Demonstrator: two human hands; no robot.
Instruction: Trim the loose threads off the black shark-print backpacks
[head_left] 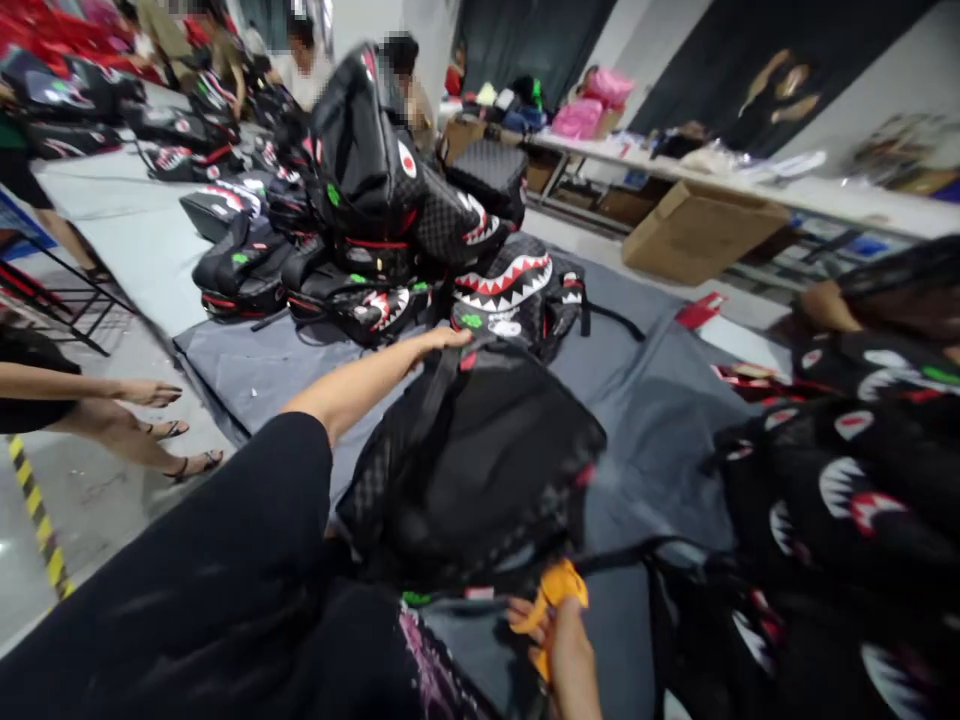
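A black backpack point(495, 450) lies on the grey cloth right in front of me, its plain panel facing up and a checkered pattern along its sides. My left hand point(448, 339) is stretched forward and closed on the backpack's far edge, near a strap and a small red tab. Close to the near edge, my right hand point(559, 635) is wrapped round orange thread snips point(561, 590); motion blur hides their blades. A black strap point(630, 552) runs rightward from the backpack, just beyond the right hand.
Shark-mouth backpacks point(367, 170) are piled on the table ahead, and more blurred ones point(847, 480) crowd the right side. A cardboard box point(697, 232) leans by a rear bench. Another person's hand point(150, 393) hangs at the left, and several people stand farther back.
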